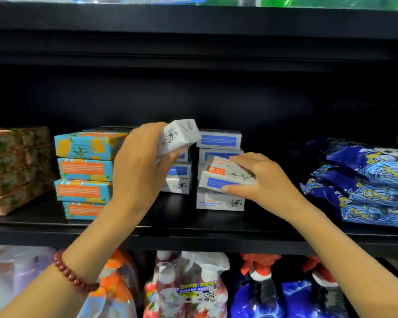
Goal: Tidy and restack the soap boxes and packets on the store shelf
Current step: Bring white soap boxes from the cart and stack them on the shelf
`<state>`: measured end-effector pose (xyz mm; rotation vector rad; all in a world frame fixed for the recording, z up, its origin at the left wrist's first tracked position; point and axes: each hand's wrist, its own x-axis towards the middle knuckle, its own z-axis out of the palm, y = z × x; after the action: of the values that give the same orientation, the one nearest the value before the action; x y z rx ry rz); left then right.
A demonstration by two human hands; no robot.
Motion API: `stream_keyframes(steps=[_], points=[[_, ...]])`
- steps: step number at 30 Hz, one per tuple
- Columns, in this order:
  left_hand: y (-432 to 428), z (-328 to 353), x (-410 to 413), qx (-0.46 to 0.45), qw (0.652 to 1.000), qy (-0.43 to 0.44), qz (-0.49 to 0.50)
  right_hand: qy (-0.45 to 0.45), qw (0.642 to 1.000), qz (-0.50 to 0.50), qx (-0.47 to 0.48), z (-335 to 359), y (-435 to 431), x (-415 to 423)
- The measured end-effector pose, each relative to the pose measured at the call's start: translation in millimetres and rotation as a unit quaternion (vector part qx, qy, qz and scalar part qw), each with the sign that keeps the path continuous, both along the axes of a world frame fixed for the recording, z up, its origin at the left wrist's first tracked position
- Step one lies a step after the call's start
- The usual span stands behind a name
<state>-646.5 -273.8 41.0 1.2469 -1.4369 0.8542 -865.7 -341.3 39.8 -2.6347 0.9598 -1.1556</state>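
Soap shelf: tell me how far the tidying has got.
Done: the teal boxes and floral boxes stand stacked, though the teal ones sit unevenly. In hand: the left hand grips one tilted white box, the right hand a second white box. Left: set both on the white stacks; the blue packets lie loosely piled.

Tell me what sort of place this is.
Most likely a shop's household-goods aisle: black shelf with identical soap boxes stacked in piles, blue packets heaped beside them, and spray bottles on the shelf below. The left hand grips the upper white box, the right hand the lower white box.
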Motion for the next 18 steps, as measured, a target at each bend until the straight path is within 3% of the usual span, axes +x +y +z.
stream_keyframes(steps=[6, 18], points=[[20.6, -10.3, -0.1, 0.012, 0.998, 0.029, -0.054, 0.056, 0.998, 0.029, 0.013, -9.9, -14.8, 13.2], [25.1, -18.9, -6.0, 0.04, 0.999, -0.001, -0.032, 0.027, 0.995, -0.068, -0.068, -25.8, -6.3, 22.6]])
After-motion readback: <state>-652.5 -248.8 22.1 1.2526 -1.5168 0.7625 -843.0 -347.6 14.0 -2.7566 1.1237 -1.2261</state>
